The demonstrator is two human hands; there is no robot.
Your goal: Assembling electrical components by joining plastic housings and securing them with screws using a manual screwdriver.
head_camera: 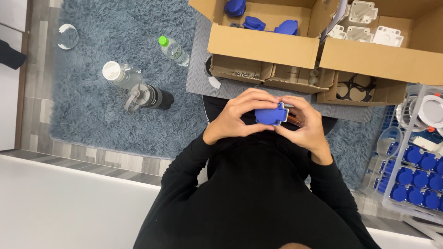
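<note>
So, both hands up close together over the lap, left hand and right hand wrapped around one small blue plastic part. Fingers of the left curled over its top and left side, fingers of the right closed in on its right edge, thumbs tucked underneath. Firm grip from both sides, part sitting right between them, just near of the grey counter. Something thin and brownish poking out on the right of the part, too hidden to tell what.

Far side: open cardboard box with more blue pieces inside, second cardboard box to its right holding white plastic pieces. Small shallow cartons tucked under those, one with black rings.

Left, on the shaggy grey-blue rug: clear bottle with green cap, a white-lidded bottle, and a dark flask lying down. Right edge: clear rack full of round blue caps.
</note>
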